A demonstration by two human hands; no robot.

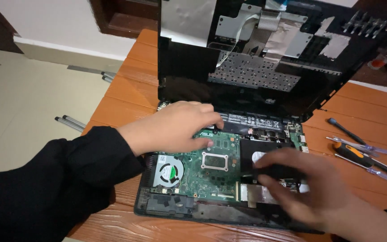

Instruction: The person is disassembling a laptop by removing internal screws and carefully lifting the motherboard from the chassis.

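On the left, the left hand (175, 130) lies palm down on the far left part of the opened laptop base (220, 179), its fingers (204, 117) spread flat and gripping nothing; it seems placed there to steady the machine, pressing near the hinge edge of the green motherboard (211, 172). Just near of that hand sits the round cooling fan (167, 172) in its pale housing, and to its right a square metal frame around the bare processor socket (214, 160).

The laptop rests on an orange wooden surface (126, 96), near its middle, with the detached top cover (265, 58) tilted up at the far side so that its underside, with the keyboard backing and foil patches, faces the camera and the interior stays reachable.

Further right, the right hand (312, 188) hovers over the near right part of the base, blurred; its fingers (274, 172) look curled around a dark, narrow object, perhaps a cable or a tool, though the blur makes this hard to tell. Beyond it, on the right of the surface, several screwdrivers (363, 154) lie side by side within easy reach.
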